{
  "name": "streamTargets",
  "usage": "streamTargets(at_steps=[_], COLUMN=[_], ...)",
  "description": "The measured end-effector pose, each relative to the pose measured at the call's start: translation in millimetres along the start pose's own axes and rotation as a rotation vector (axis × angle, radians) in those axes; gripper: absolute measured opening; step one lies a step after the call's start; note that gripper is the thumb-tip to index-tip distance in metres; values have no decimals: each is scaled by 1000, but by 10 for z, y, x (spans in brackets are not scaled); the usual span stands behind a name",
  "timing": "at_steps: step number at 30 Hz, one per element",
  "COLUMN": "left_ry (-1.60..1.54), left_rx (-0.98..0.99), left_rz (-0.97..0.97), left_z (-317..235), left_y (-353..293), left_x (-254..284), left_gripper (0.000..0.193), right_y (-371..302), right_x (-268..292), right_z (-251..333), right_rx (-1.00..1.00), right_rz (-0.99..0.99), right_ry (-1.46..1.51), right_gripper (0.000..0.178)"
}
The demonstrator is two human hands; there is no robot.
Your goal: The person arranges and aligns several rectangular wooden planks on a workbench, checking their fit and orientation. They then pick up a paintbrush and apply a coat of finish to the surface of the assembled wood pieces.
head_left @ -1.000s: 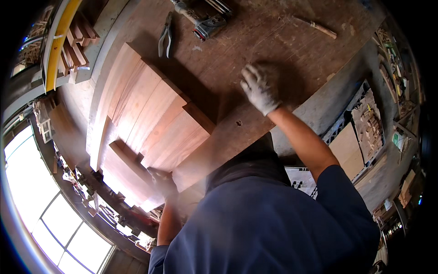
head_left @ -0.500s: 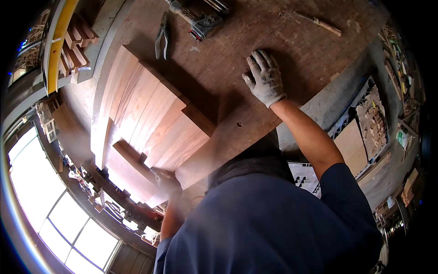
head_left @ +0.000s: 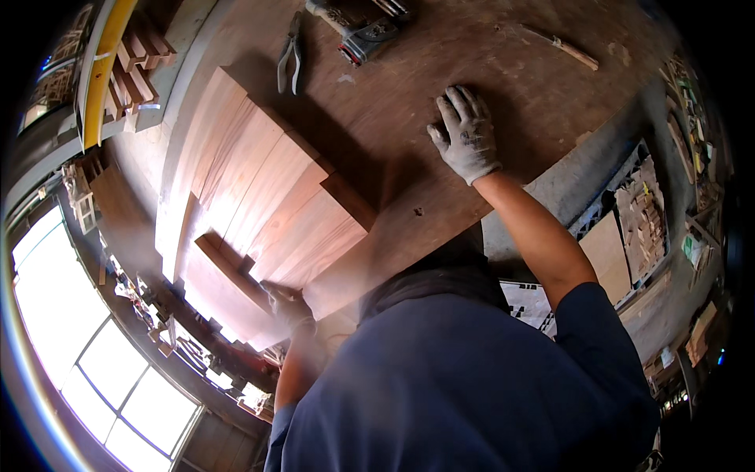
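Boards (head_left: pixel 271 177) of reddish-brown wood lie side by side on the left part of the table (head_left: pixel 409 149), their right-hand ends stepped and casting a dark shadow across the tabletop. A strong glare whitens their left side. Nearer the person, a separate length of wood (head_left: pixel 230 271) stands out above the pale surface around it, its near end beside the left hand (head_left: pixel 289 305). That gloved hand is at the near edge of the boards, fingers toward the wood; haze blurs it, and I cannot tell whether it grips the piece or only touches it.

The right hand (head_left: pixel 469 135), in a soiled pale glove, is palm down on the bare tabletop, well apart from the boards. Its fingers reach away from the person, slightly spread with the thumb out to the left, and it holds nothing.

Beyond the boards lie pliers (head_left: pixel 290 59), handles toward the person. Just to their right is a grey power tool (head_left: pixel 362 35), partly cut off by the upper edge of the view. A slim tool with a wooden handle (head_left: pixel 578 55) lies farther right. At upper left, wooden strips (head_left: pixel 135 67) are stacked beside a yellow beam (head_left: pixel 104 63); a bright window (head_left: pixel 110 366) fills the lower left.
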State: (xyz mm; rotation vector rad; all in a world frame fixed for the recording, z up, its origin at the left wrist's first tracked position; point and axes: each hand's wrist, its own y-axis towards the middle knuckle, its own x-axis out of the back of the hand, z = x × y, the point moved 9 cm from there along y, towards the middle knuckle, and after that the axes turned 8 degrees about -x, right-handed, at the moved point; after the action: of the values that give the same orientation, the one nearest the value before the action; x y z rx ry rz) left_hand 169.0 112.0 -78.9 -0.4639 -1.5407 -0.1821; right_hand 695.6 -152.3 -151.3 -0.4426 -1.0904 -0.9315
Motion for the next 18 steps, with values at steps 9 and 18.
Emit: streamTargets(at_steps=[9,18], left_ry=[33,39], left_rx=[-16,42], left_rz=[-9,38], left_z=[21,145], left_y=[1,4], left_x=[1,-67], left_gripper=[100,106], right_y=[-1,-3], right_x=[31,-1], right_z=[22,10], right_rx=[14,16], right_rz=[-28,-40], right_ry=[22,-1], right_gripper=[57,58])
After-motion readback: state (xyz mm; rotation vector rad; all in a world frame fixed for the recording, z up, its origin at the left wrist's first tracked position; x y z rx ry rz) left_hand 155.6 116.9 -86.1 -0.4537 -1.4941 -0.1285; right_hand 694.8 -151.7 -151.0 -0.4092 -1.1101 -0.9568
